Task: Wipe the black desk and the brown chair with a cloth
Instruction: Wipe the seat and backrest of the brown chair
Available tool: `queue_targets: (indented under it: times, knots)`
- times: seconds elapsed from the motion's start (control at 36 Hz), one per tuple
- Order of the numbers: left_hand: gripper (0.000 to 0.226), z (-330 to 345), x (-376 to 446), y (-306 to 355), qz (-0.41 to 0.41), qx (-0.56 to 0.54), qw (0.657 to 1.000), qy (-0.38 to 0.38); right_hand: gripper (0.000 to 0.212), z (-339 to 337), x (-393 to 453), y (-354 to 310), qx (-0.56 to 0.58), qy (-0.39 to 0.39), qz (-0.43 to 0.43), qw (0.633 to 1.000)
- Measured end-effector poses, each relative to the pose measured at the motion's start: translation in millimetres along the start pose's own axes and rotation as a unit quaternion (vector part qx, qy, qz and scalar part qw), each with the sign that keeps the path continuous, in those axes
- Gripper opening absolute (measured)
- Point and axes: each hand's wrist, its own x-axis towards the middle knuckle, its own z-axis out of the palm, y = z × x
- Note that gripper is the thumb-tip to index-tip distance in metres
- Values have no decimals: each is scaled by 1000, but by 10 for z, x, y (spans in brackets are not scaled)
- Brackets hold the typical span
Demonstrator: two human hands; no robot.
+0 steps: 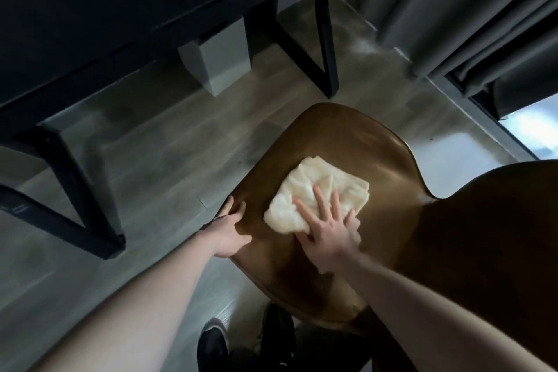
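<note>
A soft cream cloth [317, 193] lies bunched up on the seat of the brown chair [347, 142], a bit right of the middle of the frame. The right hand [327, 228] lies flat on the near part of the cloth. Its fingers are spread wide and straight, pressing down on the cloth, not curled round it. The left hand [231, 229] is just to the left of the cloth. It holds the edge of the seat, with the thumb on top of the seat and the fingers bent over the rim. The two hands are near each other but do not touch.

The chair's dark back fills the right side of the frame. The black desk [90, 9] takes up the upper left, and its black legs stand on the grey wood floor [169, 145]. Grey curtains [453, 9] hang in the upper right, with a bright bit of window [531, 127] below them. At the bottom of the frame, under the seat, are the person's dark shoes [213, 344].
</note>
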Motion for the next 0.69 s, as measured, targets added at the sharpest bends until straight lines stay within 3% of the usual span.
queue_targets:
  times: [0.31, 0.44, 0.56, 0.69]
  knots:
    - [76, 105, -128, 59, -27, -95, 994, 56, 66, 326, -765, -67, 48, -57, 49, 996]
    - [69, 169, -114, 67, -17, -176, 977, 118, 79, 217, -530, -71, 51, -48, 62, 996]
    - [62, 239, -40, 61, -12, -249, 951, 183, 85, 46, -190, -17, 19, 1, 49, 999]
    - [53, 294, 48, 44, -13, -270, 938, 216, 93, -278, 499, 116, 1, 16, 58, 998]
